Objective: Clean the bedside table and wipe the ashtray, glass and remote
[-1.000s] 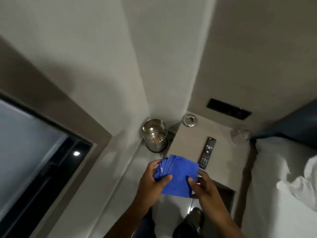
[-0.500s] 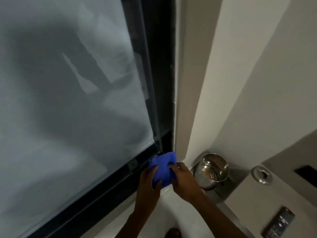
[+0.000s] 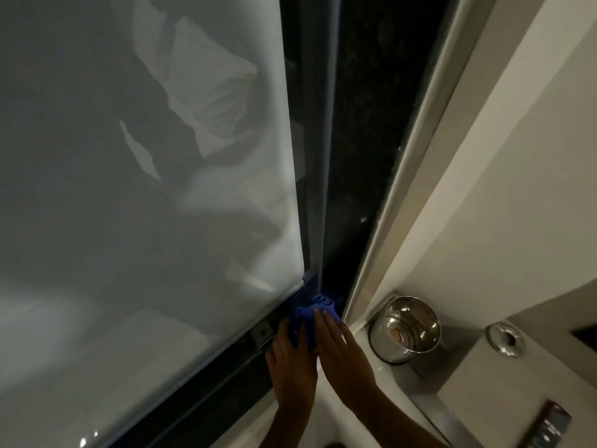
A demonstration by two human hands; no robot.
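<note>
A: Okay, quick one. Where's the blue cloth point(image 3: 310, 318)?

B: Bunched in the corner of the dark window sill point(image 3: 206, 396), at the foot of the frame. Both hands on it. Left hand point(image 3: 290, 360) wraps its lower side, that grip looks closed around the cloth. Right hand point(image 3: 339, 347) lies flat on top, fingers out, pressing rather than clenching.

A: Task progress?

B: Early, I'd judge. Nothing on the counter point(image 3: 484, 396) is being touched. Steel ashtray point(image 3: 505, 338) sits at its far corner, well apart from the hands. Remote point(image 3: 546, 426) lies near the bottom right edge.

A: Glass?

B: Out of view. Can't say where it is.

A: Anything else unclear?

B: Remote is cut off by the frame and blurred. Most of the counter is cropped too, so its state is unknowable. Steel bin point(image 3: 405, 329) stands between sill and counter, something orange inside, can't identify it. Whether any item is wiped yet, can't tell.
</note>
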